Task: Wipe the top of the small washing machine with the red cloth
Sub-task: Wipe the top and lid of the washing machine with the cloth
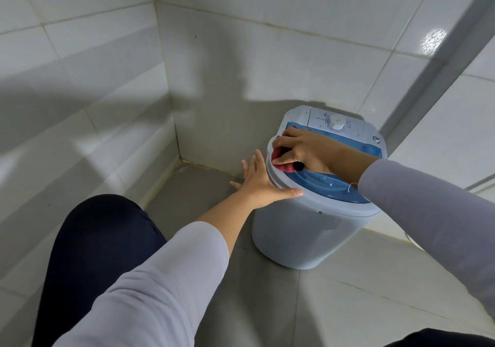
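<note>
The right hand (302, 149) grips the red cloth (284, 163) at the washing machine's (308, 228) left rim; the left hand (261, 181), fingers spread wide, braces its side.

Right hand (300, 149) gripping red cloth (284, 165) atop washing machine (308, 234), left hand (261, 183) flat against its side.

No legible text on the washing machine (316, 228) control panel (334, 124).
</note>
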The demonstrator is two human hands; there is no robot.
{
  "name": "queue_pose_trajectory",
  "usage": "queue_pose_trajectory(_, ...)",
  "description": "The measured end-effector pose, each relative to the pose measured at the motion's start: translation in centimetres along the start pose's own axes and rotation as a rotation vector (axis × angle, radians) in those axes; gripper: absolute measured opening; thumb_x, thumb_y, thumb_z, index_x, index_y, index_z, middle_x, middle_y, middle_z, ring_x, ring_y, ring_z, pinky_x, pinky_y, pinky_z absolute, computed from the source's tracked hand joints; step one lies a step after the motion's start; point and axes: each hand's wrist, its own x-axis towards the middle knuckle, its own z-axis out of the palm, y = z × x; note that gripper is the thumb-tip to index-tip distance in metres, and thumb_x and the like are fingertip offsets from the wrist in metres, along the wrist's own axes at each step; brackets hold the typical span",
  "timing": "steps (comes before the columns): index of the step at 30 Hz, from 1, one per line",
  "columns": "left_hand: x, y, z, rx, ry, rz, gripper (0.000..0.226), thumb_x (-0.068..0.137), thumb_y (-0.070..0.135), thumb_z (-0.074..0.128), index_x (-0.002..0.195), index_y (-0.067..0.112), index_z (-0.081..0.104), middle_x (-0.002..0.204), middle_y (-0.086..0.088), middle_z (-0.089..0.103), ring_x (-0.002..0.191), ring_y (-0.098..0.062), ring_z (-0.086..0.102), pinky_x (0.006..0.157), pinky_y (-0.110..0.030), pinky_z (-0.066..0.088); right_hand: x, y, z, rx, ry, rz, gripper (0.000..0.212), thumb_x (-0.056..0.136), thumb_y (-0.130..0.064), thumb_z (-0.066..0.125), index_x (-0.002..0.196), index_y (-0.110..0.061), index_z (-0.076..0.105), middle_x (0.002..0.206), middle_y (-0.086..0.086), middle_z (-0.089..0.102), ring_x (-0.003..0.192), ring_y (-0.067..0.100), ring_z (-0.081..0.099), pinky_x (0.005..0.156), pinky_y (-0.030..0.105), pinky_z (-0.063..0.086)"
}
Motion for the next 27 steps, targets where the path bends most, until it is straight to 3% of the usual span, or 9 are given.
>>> queue_pose_trajectory(16, 0.4, -0.1, -0.3, -0.001, -0.07, -0.01, 0.142, 0.056, 0.075, 0.072, 0.149, 0.023, -0.023, 0.159, 0.004, -0.023, 0.143, -0.022, -0.03, 0.11, -0.067, -0.009, 2.6, 2.1, 1.3, -0.051, 0.004, 0.155, 0.041, 0.083, -0.004, 0.062, 0.12, -0.022, 0.066, 0.126, 0.009, 0.056, 0.111, 0.035, 0.048, 0.089, 0.042, 0.041)
queue_pose_trajectory(23, 0.4, 0.0, -1.4, 0.081, -0.12, 0.011, 0.137, 0.061, 0.075, 0.068, 0.149, 0.021, -0.022, 0.16, 0.003, -0.022, 0.144, -0.023, -0.028, 0.112, -0.067, -0.007, 3.5, 3.0, 0.9, -0.11, -0.133, 0.303, 0.042, 0.089, -0.009, 0.054, 0.128, -0.022, 0.057, 0.136, 0.005, 0.044, 0.12, 0.029, 0.039, 0.102, 0.038, 0.036)
queue_pose_trajectory(27, 1.9, -0.2, -4.4, 0.106, -0.045, -0.01, 0.126, 0.069, 0.076, 0.059, 0.15, 0.02, -0.019, 0.161, 0.0, -0.018, 0.146, -0.022, -0.025, 0.114, -0.065, -0.003, 3.4, 4.4, 0.0, -0.006, -0.043, 0.512, 0.048, 0.083, -0.001, 0.054, 0.127, -0.021, 0.055, 0.133, 0.007, 0.045, 0.116, 0.032, 0.042, 0.097, 0.039, 0.041)
